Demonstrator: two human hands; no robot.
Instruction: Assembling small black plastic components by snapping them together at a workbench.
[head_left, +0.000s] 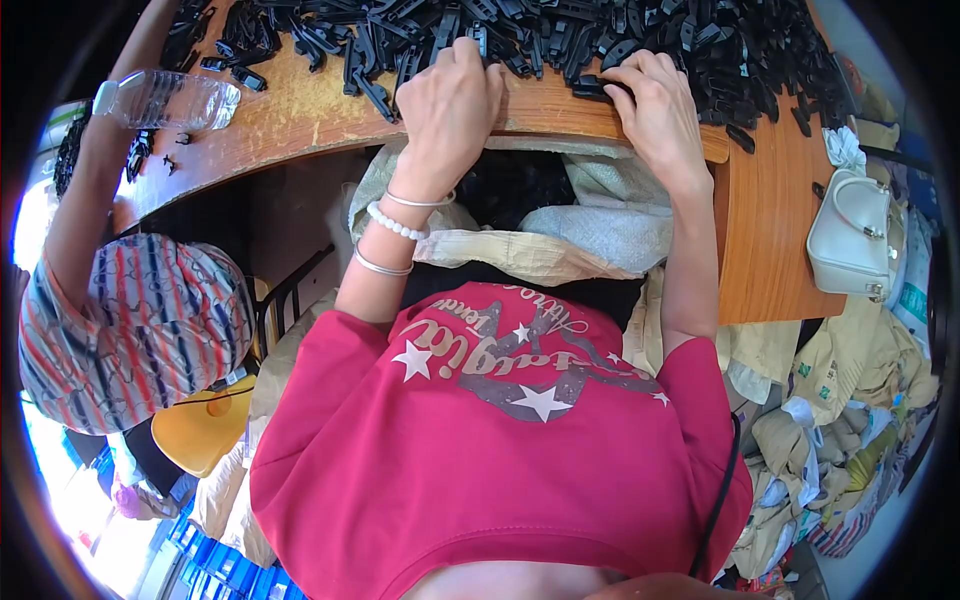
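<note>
A wide heap of small, long black plastic parts (560, 35) lies along the far side of the wooden table. At its near edge, my left hand (448, 108) is closed with the fingers curled down among the parts. What it grips is hidden behind the knuckles. To the right, my right hand (655, 112) has its thumb and forefinger pinched at the end of a black plastic part (588, 88) near the table edge. Bracelets circle my left wrist.
An open sack (510, 252) with dark contents hangs below the table edge before me. At left lies a clear plastic bottle (180, 100), beside another person's arm (95, 170). A white handbag (850, 240) hangs at the table's right side, near piled sacks (800, 450).
</note>
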